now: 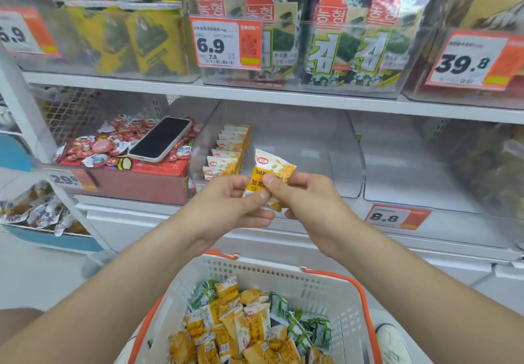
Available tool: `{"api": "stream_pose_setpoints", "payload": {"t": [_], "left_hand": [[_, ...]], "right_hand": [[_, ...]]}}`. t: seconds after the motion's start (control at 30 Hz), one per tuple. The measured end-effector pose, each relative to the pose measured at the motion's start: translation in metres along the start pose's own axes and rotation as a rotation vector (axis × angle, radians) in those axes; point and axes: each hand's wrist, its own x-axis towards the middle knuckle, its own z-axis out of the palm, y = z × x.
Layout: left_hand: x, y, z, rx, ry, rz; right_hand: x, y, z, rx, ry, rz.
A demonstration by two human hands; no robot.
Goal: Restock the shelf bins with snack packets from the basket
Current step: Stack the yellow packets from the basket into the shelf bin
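Both hands hold one yellow-and-white snack packet (270, 171) in front of a clear shelf bin (334, 148). My left hand (229, 207) pinches its lower edge from the left. My right hand (309, 199) pinches it from the right. A row of the same yellow packets (226, 154) stands upright along the bin's left side. Below my arms is a white basket with orange trim (283, 278), and inside it lie several loose yellow and green packets (249, 326).
A phone (160, 139) lies on red-wrapped sweets in the bin to the left. The clear bin (425, 165) to the right sits above an 8.8 price tag (397, 217). Seaweed packs (348, 37) fill the shelf above. My shoe (392, 341) shows beside the basket.
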Motion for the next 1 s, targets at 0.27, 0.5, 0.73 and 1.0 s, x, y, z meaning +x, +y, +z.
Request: {"api": "stream_pose_setpoints", "payload": {"t": [0.27, 0.5, 0.73, 1.0], "left_hand": [[0.032, 0.016, -0.054, 1.341, 0.472, 0.365], [0.08, 0.012, -0.086, 1.526, 0.409, 0.215], [0.097, 0.007, -0.077, 1.597, 0.501, 0.245], [0.104, 0.0, -0.07, 1.642, 0.543, 0.233]], "right_hand": [[0.074, -0.002, 0.003, -0.431, 0.257, -0.269], [0.184, 0.021, 0.015, -0.646, 0.294, -0.007], [0.262, 0.027, 0.039, -0.82, 0.395, 0.064], [0.294, 0.036, 0.044, -0.798, 0.465, -0.031]]}}
